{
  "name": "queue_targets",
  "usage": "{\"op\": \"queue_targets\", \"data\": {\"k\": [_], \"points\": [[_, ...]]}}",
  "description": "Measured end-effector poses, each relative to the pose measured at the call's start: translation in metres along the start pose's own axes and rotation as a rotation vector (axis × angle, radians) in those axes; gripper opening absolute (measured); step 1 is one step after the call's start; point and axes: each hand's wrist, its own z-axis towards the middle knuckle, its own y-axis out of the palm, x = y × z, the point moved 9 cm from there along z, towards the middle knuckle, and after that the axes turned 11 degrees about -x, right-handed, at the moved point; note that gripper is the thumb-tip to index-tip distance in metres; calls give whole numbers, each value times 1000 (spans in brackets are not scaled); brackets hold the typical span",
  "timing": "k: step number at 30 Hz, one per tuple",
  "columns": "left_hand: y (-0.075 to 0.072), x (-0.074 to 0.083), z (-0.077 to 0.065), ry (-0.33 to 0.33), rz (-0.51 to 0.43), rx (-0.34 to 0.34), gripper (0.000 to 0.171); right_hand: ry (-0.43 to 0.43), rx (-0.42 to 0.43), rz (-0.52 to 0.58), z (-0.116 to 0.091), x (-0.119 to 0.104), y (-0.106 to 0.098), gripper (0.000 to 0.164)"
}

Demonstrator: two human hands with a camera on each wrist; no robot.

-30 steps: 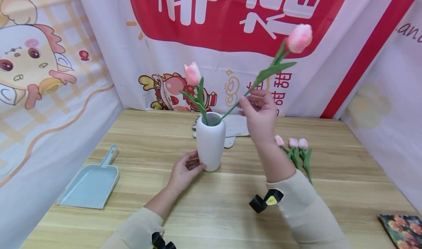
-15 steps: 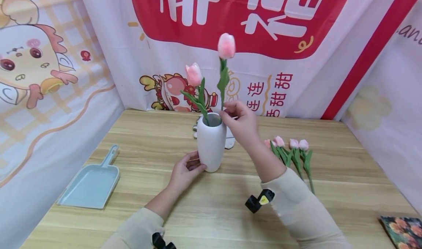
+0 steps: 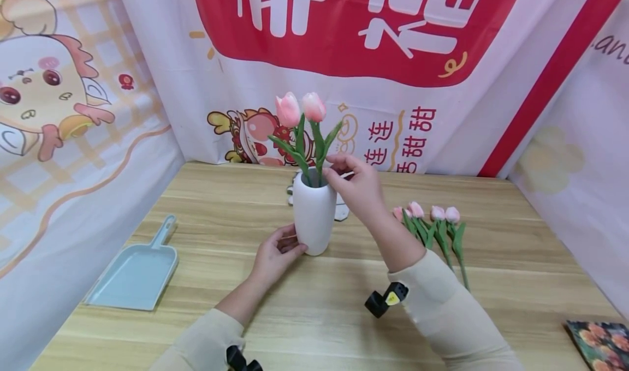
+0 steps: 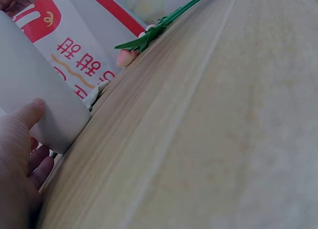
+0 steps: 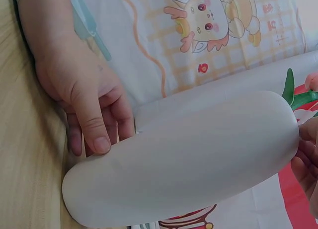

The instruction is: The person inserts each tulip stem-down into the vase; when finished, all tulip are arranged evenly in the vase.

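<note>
A white vase (image 3: 315, 218) stands upright on the wooden table, with two pink tulips in its mouth. My left hand (image 3: 275, 255) holds its base from the left; in the left wrist view the thumb (image 4: 33, 113) lies on the vase wall and the fingers curl behind it. The left tulip (image 3: 288, 110) leans a little left. Beside it, the right tulip (image 3: 314, 108) sits at about the same height. My right hand (image 3: 360, 188) is at the rim's right side, its fingertips close to that tulip's stem and leaf, thumb and fingers loosely apart.
Several more pink tulips (image 3: 442, 232) lie on the table to the right. A light blue dustpan (image 3: 135, 273) lies at left. A white flat item (image 3: 342, 210) lies behind the vase, partly hidden. A flower-print item (image 3: 601, 343) is at the right edge. Printed cloth hangs behind.
My right hand brought the second tulip leftward from a slant to upright over the vase; the tulip then dropped lower into it, while the hand stayed at the rim. My left hand has not moved.
</note>
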Motion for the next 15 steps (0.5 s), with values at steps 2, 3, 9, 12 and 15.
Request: {"op": "queue_targets", "data": {"k": [2,3,9,12,15], "points": [[0,0,0,2,-5,2,50,3,2,0,0,1,0,23],[0,1,0,4,-6,1,50,2,3,5,0,1,0,23],[0,2,-1,0,-2,1,51,23,38,65,-4,5,-12,24],[0,0,0,0,5,-4,51,47,64,67,-11,12,-28,25],[0,-1,0,-3,4,-10,51,87,89,38,-23,25,-49,26]]}}
